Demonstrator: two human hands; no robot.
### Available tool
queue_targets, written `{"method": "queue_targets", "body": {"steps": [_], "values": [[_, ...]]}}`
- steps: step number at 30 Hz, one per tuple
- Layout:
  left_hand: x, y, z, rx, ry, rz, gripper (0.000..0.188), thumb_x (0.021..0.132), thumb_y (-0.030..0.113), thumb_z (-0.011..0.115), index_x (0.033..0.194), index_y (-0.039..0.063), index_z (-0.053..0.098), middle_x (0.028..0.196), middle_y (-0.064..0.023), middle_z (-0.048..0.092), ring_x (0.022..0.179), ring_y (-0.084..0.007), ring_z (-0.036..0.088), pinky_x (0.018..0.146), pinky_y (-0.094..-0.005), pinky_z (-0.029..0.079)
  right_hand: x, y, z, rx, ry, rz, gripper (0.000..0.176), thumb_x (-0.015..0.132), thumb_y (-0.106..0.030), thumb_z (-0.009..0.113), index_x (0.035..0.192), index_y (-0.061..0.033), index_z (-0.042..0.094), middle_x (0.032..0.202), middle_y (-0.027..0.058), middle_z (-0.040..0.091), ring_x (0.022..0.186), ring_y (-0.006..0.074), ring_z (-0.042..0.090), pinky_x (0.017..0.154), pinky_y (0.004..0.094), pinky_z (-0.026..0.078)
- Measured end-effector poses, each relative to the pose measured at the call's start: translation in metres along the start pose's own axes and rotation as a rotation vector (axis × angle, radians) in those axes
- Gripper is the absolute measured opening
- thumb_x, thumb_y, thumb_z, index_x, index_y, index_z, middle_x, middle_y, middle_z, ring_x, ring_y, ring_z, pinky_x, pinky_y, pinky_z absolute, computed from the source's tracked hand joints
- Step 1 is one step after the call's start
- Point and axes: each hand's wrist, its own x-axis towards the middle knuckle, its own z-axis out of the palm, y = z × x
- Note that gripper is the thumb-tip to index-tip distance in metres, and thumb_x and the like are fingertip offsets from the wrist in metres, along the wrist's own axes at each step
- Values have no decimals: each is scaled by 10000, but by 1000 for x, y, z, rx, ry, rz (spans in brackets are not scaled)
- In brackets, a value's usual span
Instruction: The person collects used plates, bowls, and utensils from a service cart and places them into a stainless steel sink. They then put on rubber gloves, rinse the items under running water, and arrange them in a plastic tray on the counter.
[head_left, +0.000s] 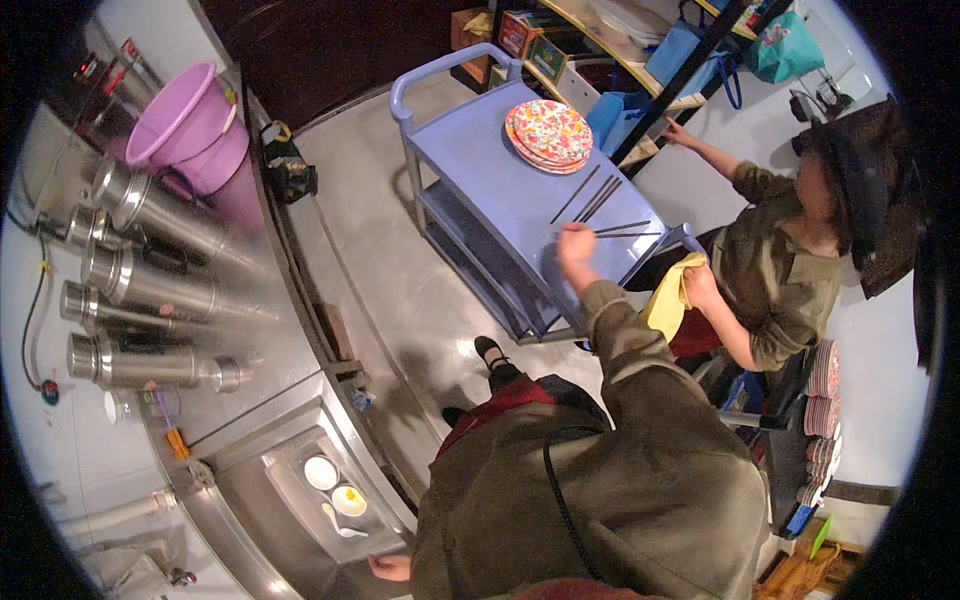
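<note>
My right hand (576, 244), its fingers curled, is over the blue-grey trolley's top (480, 150). Two dark chopsticks (626, 228) meet its edge and fan out; whether the fingers grip them is unclear. Several more chopsticks (596, 201) lie just beyond it, near a stack of floral-patterned plates (553, 133). Low on the left, my left hand (390, 568) is partly hidden by my sleeve, beside the steel sink's rim (405, 517). Nothing shows in it. A tray (281, 480) in the sink holds a white bowl (322, 473), a bowl with yellow scraps (349, 501) and a white spoon (343, 523).
A co-worker (780, 255) at the right holds a yellow cloth (671, 300) and reaches toward a shelving rack (637, 75). Steel vacuum flasks (165, 285) and pink-purple tubs (187, 127) occupy the left counter. Stacked dishes (823, 390) stand at the lower right.
</note>
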Motion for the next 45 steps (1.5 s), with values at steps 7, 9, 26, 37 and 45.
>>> {"method": "queue_targets", "body": {"steps": [7,9,26,37,45], "values": [[11,82,26,-63,-107,35,285,898,97,428,1113,47,608,1070,-180,596,997,-363,571,876,-467,443,79,34,-70,-609,110,-141,189,736,-154,617,702,32,606,757,224,642,735,396,633,722,451,522],[9,85,39,-104,-126,178,270,870,79,451,1078,49,619,1033,-160,613,978,-352,582,866,-449,446,92,28,-61,-567,137,149,238,754,-157,623,869,46,580,904,236,618,849,392,626,787,437,519],[-17,81,94,-180,-127,341,272,813,80,497,1042,-14,611,978,-181,611,913,-349,592,812,-442,478,112,-56,-11,-563,35,271,891,719,-415,759,1371,1,317,1362,210,396,1253,354,417,999,501,377],[-3,114,95,-183,-135,356,272,807,40,492,1046,-14,611,985,-176,613,920,-340,596,823,-435,478,146,1,11,-821,148,93,402,852,-143,599,1220,-50,469,1102,93,535,1046,258,548,792,415,511],[15,133,102,-221,-141,401,276,802,10,488,1048,-14,611,990,-172,614,925,-333,598,831,-430,479,160,43,-16,-648,43,127,208,875,-140,569,1039,-37,494,1052,185,586,984,328,608,776,435,534]]}}
